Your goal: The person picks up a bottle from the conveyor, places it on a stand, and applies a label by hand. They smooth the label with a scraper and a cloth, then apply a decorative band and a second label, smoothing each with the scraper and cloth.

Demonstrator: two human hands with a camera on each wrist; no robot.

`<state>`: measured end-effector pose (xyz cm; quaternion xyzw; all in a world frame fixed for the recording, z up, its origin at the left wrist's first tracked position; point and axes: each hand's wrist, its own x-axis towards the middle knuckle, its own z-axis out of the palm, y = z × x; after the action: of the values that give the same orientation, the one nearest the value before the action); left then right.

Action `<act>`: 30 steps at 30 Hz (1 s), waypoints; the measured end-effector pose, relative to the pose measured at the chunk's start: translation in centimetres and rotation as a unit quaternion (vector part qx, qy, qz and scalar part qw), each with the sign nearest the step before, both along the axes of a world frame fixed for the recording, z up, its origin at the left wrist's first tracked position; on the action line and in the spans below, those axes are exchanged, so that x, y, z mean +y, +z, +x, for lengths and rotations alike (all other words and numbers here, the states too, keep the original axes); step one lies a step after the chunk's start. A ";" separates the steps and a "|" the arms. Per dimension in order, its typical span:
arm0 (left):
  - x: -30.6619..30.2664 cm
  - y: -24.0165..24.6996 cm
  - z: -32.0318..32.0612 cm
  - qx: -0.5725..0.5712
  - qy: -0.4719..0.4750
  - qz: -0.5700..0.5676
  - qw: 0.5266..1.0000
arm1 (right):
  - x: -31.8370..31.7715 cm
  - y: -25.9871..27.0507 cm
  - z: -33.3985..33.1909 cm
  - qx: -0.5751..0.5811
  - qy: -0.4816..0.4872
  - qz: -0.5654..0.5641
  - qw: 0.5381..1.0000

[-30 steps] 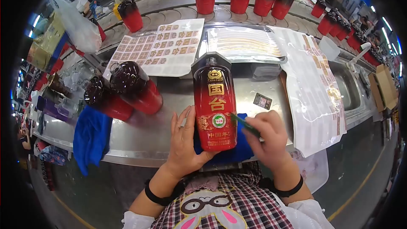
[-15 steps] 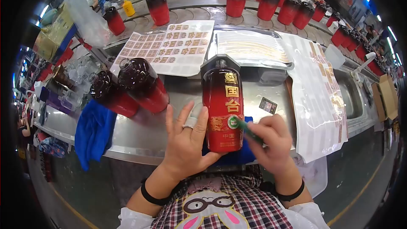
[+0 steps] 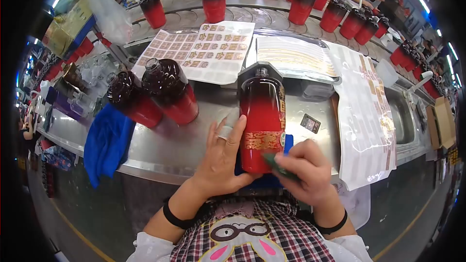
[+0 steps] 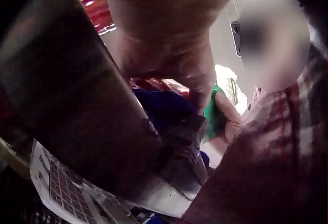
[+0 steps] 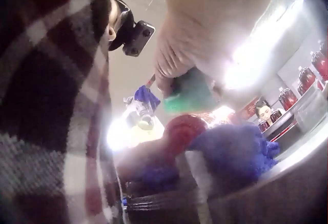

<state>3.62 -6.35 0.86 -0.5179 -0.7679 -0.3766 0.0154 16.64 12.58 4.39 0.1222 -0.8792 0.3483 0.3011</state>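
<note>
A glossy bottle [image 3: 262,111], dark at the top and red below, leans back on a dark angular stand [image 3: 260,67]. Along its lower front runs a gold-patterned red band [image 3: 262,140]. My left hand [image 3: 221,160] holds the bottle from the left, index finger along its side and thumb at the base; a pale wrap [image 3: 225,132] covers one finger. Between right-hand fingers and thumb I pinch a flat green scraper [image 3: 277,166], its edge at the bottle just below the band. In the right wrist view, my right hand [image 5: 179,49] grips this green scraper [image 5: 189,98].
Two similar bottles [image 3: 170,92] stand at left beside a blue cloth [image 3: 109,140]. Behind are gold sticker sheets [image 3: 194,51] and a tray of strips [image 3: 296,58]. A long label sheet [image 3: 364,116] hangs at right by a sink [image 3: 405,116]. More bottles line the conveyor [image 3: 262,12].
The bottle has turned, so its gold characters have swung to the right edge. The scraper has moved from the band's round green emblem to below the band. Conveyor bottles have shifted.
</note>
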 end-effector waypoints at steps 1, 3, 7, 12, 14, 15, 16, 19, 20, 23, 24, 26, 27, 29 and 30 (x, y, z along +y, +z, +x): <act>0.0 -0.5 0.0 -0.061 -0.029 0.013 0.998 | -0.1 0.5 0.2 -0.029 0.040 -0.049 0.998; 0.3 -1.5 -0.3 -0.244 -0.069 0.124 0.959 | -0.1 0.2 0.4 -0.061 -0.030 -0.214 0.975; 1.8 -1.5 -0.1 -0.323 -0.013 0.165 0.932 | -0.2 -1.4 0.0 -0.102 -0.094 -0.365 0.920; 2.9 -1.8 0.5 -0.301 0.036 0.157 0.940 | -0.3 -1.5 -0.2 -0.120 -0.130 -0.343 0.923; 2.9 -1.5 0.5 -0.297 0.044 0.149 0.942 | -0.3 -1.6 -0.2 -0.122 -0.135 -0.337 0.924; 2.9 -1.4 0.6 -0.294 0.048 0.146 0.943 | -0.3 -1.6 -0.2 -0.122 -0.136 -0.334 0.925; 2.9 -1.4 0.6 -0.294 0.050 0.148 0.943 | -0.3 -1.6 -0.2 -0.123 -0.140 -0.330 0.925; 2.7 -1.5 0.7 -0.242 0.065 0.162 0.955 | -0.4 -1.4 -0.1 -0.124 -0.153 -0.314 0.929; 2.4 -1.5 1.0 -0.189 0.078 0.171 0.964 | -0.5 -1.3 0.0 -0.126 -0.157 -0.305 0.931; 2.2 1.6 3.3 0.045 0.058 0.078 0.994 | -0.5 -1.5 -0.2 -0.119 -0.162 -0.311 0.929; 2.4 2.5 4.4 0.131 0.045 0.026 0.990 | -0.5 -1.5 -0.2 -0.119 -0.161 -0.317 0.927; 2.5 1.5 5.1 0.179 0.066 -0.026 0.981 | -0.6 -1.2 -0.2 -0.118 -0.174 -0.288 0.934; 2.3 1.2 5.0 0.176 0.082 -0.025 0.981 | -0.6 -1.2 -0.3 -0.116 -0.179 -0.275 0.937; 1.7 0.4 4.9 0.158 0.108 -0.023 0.981 | -0.5 -1.4 -0.3 -0.121 -0.173 -0.297 0.931; 1.3 0.0 4.7 0.137 0.109 -0.007 0.984 | -0.5 -1.6 -0.2 -0.125 -0.172 -0.308 0.927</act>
<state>8.37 -5.04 0.89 -0.4777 -0.8131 -0.2927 0.1581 16.42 12.08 2.80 -0.1738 -0.7664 0.5577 0.2670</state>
